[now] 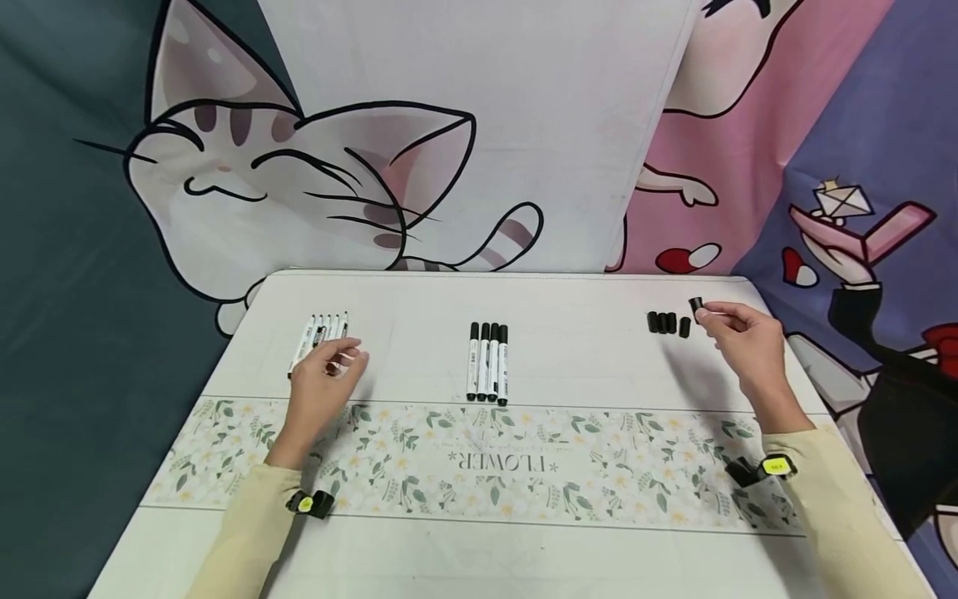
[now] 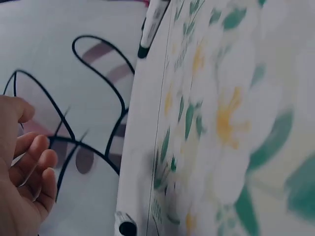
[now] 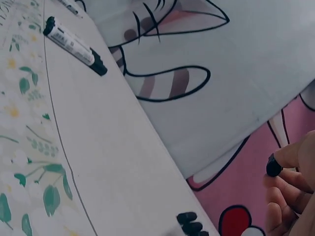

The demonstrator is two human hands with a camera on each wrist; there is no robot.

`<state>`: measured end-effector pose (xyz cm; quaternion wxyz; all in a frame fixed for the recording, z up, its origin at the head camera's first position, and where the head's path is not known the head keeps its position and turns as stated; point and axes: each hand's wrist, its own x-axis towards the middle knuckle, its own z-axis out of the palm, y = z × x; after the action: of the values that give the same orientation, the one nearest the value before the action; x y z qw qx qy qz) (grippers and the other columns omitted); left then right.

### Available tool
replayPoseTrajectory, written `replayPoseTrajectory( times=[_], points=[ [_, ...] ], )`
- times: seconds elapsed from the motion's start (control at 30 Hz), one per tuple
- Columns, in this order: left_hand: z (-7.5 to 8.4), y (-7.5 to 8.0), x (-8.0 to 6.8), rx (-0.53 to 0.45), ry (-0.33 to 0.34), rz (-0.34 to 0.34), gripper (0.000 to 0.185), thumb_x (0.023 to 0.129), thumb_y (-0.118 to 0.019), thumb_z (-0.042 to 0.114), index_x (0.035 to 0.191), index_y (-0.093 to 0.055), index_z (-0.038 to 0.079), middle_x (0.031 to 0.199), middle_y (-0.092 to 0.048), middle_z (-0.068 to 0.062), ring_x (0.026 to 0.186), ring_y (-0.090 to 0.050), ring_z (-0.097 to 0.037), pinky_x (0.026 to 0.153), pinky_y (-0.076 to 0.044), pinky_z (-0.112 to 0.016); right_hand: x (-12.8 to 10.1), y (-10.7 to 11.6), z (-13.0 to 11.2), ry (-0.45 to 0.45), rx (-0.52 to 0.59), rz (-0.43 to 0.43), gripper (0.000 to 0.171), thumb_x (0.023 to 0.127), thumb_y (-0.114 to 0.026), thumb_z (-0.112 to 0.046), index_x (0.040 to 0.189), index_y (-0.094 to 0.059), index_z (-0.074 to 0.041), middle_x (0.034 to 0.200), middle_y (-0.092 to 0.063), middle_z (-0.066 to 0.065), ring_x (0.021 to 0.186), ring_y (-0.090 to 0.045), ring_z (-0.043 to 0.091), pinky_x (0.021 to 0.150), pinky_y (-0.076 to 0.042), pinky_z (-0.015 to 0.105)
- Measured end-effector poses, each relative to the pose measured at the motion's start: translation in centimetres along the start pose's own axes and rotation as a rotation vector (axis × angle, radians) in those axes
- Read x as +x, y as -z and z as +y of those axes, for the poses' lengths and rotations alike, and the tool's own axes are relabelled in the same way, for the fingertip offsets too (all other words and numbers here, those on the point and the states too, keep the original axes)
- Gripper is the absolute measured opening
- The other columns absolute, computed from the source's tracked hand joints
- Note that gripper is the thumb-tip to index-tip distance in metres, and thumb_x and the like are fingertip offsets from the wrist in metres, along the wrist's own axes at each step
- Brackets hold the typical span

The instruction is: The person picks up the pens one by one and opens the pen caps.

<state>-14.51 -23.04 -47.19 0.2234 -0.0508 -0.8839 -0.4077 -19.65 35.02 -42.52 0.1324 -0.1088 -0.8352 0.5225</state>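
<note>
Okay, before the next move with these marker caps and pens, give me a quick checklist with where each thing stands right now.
1. Cap in right hand: ok, one black cap is pinched at the fingertips.
2. Left hand on an uncapped marker: cannot tell, it lies over that row; no grip is plainly visible.
3. Spare caps within reach: ok, four lie on the table just left of the right hand.
4. Capped markers kept apart: ok, four lie together mid-table.
5. Table between the groups: ok, nothing lies there.
</note>
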Motion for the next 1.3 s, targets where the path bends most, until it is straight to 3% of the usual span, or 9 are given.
replayPoseTrajectory(
  times=[0.13,0.33,0.67,0.9,1.1,1.3],
  points=[
    [0.7,-0.8,-0.7,0.045,-0.023,-0.074,0.027,0.096,-0.073,0.02,0.12,-0.072,0.005,0.098,-0.071,-0.007,0.087,-0.065,-0.021,0.074,-0.05,-0.032,0.9,0.0,1.1,-0.07,-0.034,0.022,0.035,0.095,-0.074,-0.032,0.119,-0.071,-0.006,0.072,-0.065,-0.028,0.067,-0.061,-0.002,0.058,-0.047,0.012],
    [1.3,-2.0,-1.6,0.032,-0.035,-0.15,0.028,0.096,-0.073,0.02,0.12,-0.071,0.006,0.1,-0.071,-0.004,0.089,-0.065,-0.021,0.076,-0.052,-0.039,2.2,0.0,3.0,-0.171,-0.161,0.011,0.047,0.095,-0.07,-0.046,0.124,-0.069,-0.009,0.069,-0.062,-0.033,0.07,-0.062,-0.002,0.059,-0.046,0.016],
    [2.6,-3.5,-2.8,-0.007,-0.115,-0.177,0.025,0.094,-0.075,0.016,0.117,-0.073,0.006,0.096,-0.07,0.001,0.086,-0.065,-0.015,0.073,-0.053,-0.035,4.3,-0.2,6.2,-0.279,-0.267,-0.021,0.057,0.093,-0.065,-0.057,0.129,-0.068,-0.012,0.069,-0.063,-0.028,0.068,-0.064,0.006,0.058,-0.049,0.027],
    [3.0,-4.2,-3.1,-0.02,-0.129,-0.205,0.024,0.093,-0.076,0.014,0.115,-0.074,0.007,0.095,-0.07,0.003,0.084,-0.065,-0.012,0.073,-0.054,-0.034,5.3,-0.7,7.4,-0.304,-0.271,-0.01,0.056,0.095,-0.066,-0.053,0.13,-0.069,-0.009,0.061,-0.059,-0.03,0.062,-0.064,0.001,0.055,-0.048,0.024],
    [3.5,-5.0,-2.8,-0.038,-0.143,-0.229,0.023,0.094,-0.075,0.015,0.115,-0.074,0.006,0.096,-0.07,0.003,0.084,-0.064,-0.011,0.073,-0.054,-0.034,6.0,-0.8,7.7,-0.322,-0.321,-0.013,0.053,0.095,-0.066,-0.051,0.125,-0.07,-0.008,0.065,-0.062,-0.02,0.062,-0.062,0.002,0.054,-0.046,0.025],
    [4.6,-6.0,-2.1,-0.05,-0.156,-0.259,0.022,0.095,-0.074,0.016,0.115,-0.074,0.007,0.096,-0.07,0.005,0.085,-0.064,-0.012,0.074,-0.054,-0.033,6.2,-1.0,8.0,-0.331,-0.341,-0.015,0.057,0.094,-0.065,-0.055,0.125,-0.07,-0.008,0.069,-0.062,-0.02,0.065,-0.06,0.003,0.056,-0.045,0.026]
  ],
)
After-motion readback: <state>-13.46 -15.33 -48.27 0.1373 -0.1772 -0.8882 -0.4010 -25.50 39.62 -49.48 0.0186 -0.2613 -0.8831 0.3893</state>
